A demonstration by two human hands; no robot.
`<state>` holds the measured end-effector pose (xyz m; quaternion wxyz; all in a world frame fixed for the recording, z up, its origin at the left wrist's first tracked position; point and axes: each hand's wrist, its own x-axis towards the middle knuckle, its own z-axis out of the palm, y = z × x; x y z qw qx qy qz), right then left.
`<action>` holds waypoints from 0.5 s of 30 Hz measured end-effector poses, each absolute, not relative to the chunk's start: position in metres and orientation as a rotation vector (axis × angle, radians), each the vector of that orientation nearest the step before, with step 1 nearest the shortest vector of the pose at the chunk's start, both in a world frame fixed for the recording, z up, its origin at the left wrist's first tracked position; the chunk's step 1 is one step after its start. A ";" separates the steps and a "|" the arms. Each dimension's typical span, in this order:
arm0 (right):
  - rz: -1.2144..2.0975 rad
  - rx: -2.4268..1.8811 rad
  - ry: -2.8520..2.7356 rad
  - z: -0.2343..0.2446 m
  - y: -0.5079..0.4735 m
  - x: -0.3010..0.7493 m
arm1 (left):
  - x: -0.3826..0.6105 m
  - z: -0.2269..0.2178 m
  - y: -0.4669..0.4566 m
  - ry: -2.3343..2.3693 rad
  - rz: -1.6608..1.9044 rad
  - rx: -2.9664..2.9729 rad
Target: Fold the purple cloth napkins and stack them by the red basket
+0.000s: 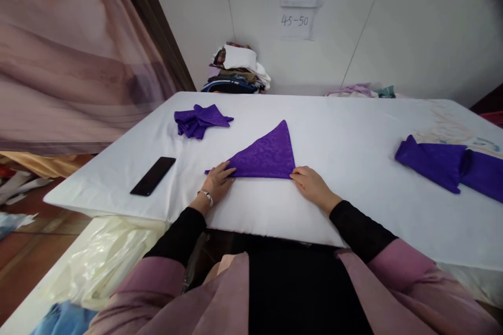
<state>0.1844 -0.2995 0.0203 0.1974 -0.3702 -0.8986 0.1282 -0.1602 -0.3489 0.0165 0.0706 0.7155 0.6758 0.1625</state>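
A purple napkin with a woven leaf-like pattern lies folded into a triangle on the white-covered table. Its straight edge faces me and its peak points away, toward the right. My left hand rests on the napkin's left end with fingers stretched out over the cloth; a narrow tip shows beyond them. At the near right corner, my right hand pinches the edge between thumb and fingers. The underside and inner layers of the fold are hidden.
A crumpled purple cloth and a black phone lie to the left. More folded purple cloth sits at the right. Behind the table is a clothes pile. Clear plastic covers a lower surface at left.
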 end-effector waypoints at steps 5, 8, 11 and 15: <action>0.290 -1.038 -2.553 0.019 -0.299 0.184 | -0.141 0.031 -0.354 2.030 0.370 2.356; 0.252 -1.046 -2.563 0.018 -0.299 0.184 | -0.113 0.038 -0.351 1.858 0.299 2.517; 0.218 -1.035 -2.571 0.018 -0.298 0.184 | -0.079 0.036 -0.346 1.647 0.243 2.604; 0.152 -0.974 -2.545 0.015 -0.298 0.184 | -0.042 0.024 -0.341 1.448 0.257 2.694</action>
